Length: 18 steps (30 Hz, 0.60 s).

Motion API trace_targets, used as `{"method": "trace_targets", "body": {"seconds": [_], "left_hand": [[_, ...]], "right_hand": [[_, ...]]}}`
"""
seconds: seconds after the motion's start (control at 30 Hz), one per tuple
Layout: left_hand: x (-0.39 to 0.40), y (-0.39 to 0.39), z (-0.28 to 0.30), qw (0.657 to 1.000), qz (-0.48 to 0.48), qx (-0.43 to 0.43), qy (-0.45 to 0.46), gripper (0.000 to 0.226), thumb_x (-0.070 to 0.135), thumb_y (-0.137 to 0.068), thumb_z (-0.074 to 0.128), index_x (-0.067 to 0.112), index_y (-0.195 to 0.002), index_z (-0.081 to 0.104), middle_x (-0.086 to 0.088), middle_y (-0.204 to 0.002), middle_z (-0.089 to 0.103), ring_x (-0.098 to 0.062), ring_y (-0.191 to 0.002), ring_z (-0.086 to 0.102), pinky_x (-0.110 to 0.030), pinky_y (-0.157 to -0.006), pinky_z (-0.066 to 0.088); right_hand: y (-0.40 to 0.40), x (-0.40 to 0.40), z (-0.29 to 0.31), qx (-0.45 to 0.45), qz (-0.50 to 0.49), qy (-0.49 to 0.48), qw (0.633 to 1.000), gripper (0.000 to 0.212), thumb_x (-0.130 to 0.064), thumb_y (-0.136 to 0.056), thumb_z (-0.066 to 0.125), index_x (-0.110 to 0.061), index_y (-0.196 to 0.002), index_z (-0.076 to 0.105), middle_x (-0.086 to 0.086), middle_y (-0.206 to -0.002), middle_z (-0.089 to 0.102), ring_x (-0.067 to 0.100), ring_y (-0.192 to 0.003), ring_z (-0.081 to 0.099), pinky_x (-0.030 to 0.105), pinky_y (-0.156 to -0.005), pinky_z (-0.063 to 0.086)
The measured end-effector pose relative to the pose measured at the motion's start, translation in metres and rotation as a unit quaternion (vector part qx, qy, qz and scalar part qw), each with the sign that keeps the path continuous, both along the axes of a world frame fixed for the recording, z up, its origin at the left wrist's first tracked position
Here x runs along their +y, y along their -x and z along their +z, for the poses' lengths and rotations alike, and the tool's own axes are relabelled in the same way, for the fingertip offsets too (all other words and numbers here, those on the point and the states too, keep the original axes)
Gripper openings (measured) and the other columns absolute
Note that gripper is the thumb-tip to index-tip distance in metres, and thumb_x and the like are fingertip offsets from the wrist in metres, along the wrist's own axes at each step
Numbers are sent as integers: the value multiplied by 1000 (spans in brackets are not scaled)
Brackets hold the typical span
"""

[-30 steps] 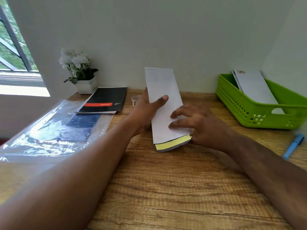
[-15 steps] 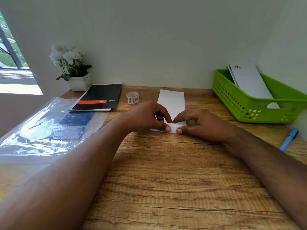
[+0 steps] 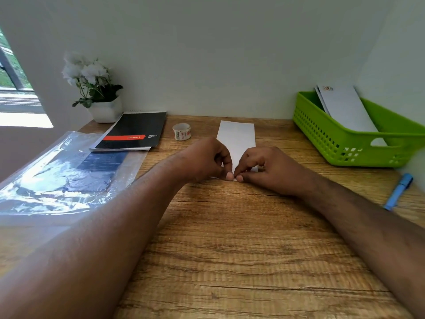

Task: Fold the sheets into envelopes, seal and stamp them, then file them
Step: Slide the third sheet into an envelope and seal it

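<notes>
Envelope lies flat mid-bench. Left hand and right hand both pinch its near flap: sealing step, apparently. Next: press flat, then stamp from roll.

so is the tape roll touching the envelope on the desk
Apart. The head view shows the tape roll standing left of the envelope, with a strip of bare wooden desk plainly visible between them.

My hands hide the envelope's near end. Right of it, the basket runs off frame; the notebook's print is unreadable.
</notes>
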<state>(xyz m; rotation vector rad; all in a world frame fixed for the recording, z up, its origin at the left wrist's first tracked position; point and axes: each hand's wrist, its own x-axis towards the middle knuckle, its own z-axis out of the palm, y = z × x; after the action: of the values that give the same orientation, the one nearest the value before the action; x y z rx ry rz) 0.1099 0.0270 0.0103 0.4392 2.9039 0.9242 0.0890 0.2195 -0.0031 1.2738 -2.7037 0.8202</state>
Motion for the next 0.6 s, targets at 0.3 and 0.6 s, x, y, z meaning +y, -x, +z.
{"method": "trace_targets", "body": {"seconds": [0.3,0.6], "left_hand": [[3,-1,9,999,1,-23,43,10,18,-78,79,21,-85,73,6,-80,67,-11,-80,61,-27,-74,50],[-11,-4,15,993,43,-76,81,9,14,-81,76,18,-89,73,6,-83,68,-9,-80,59,-28,-80,49]], "right_hand": [[1,-7,-2,-12,-17,4,1000,8,-25,-82,73,-33,-83,71,-10,-86,66,3,-80,58,17,-68,45],[3,14,8,-84,-50,-45,994,6,-25,-81,73,-31,-83,73,-12,-87,65,5,-83,56,24,-72,45]]}}
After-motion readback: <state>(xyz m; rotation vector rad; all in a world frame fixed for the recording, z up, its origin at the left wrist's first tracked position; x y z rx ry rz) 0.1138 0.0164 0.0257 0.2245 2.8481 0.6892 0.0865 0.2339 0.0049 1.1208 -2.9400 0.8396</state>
